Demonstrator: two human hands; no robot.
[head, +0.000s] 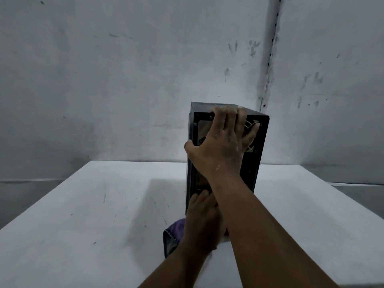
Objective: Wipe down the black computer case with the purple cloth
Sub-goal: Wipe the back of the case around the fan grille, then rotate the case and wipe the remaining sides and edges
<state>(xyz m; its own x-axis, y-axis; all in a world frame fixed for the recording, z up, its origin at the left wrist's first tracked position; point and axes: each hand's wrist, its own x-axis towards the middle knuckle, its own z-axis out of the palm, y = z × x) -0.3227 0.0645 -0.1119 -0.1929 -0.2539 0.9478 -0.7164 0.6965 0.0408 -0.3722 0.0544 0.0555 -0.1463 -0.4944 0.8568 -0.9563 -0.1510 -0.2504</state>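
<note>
A: Head view — how far along?

B: Mid-wipe, I judge. The right hand (222, 140) clasps the upright black metal computer case (257, 154) at its top edge; below it the left hand (202, 215) presses the crumpled purple cloth (174, 232) low against the case's near face.

A: Hidden?

B: The left fingers' grip — cannot tell; the far sides too.

We see the black computer case (257, 146) standing upright on end, its fan side turned toward us; the purple cloth (173, 233) lies crumpled at its near base.
</note>
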